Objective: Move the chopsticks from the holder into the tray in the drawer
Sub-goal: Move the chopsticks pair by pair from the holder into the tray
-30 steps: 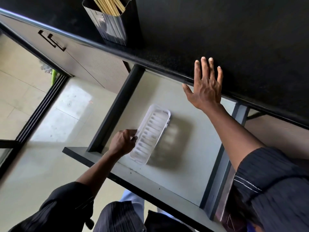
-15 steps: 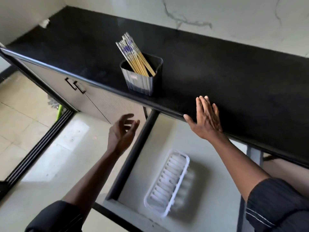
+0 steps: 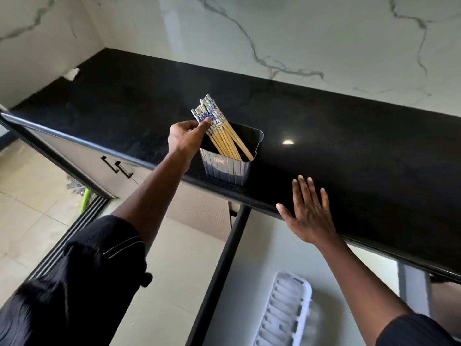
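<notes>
Black stone counter (image 3: pixel 324 136): left hand (image 3: pixel 185 139) pinching blue-patterned wooden chopsticks (image 3: pixel 219 131) above dark ribbed holder (image 3: pixel 225 168), apparently to lift; right hand (image 3: pixel 310 216) spread flat, bracing.

1. The black countertop (image 3: pixel 324 126) lies bare around the holder (image 3: pixel 228 168).
2. The chopsticks (image 3: pixel 219 131) lean leftward, leaving the holder's right half open.
3. The drawer (image 3: pixel 249 283) is open; its white tray (image 3: pixel 284 310) is uncovered.
4. The right hand (image 3: pixel 309 216) rests on the counter edge above the drawer.
</notes>
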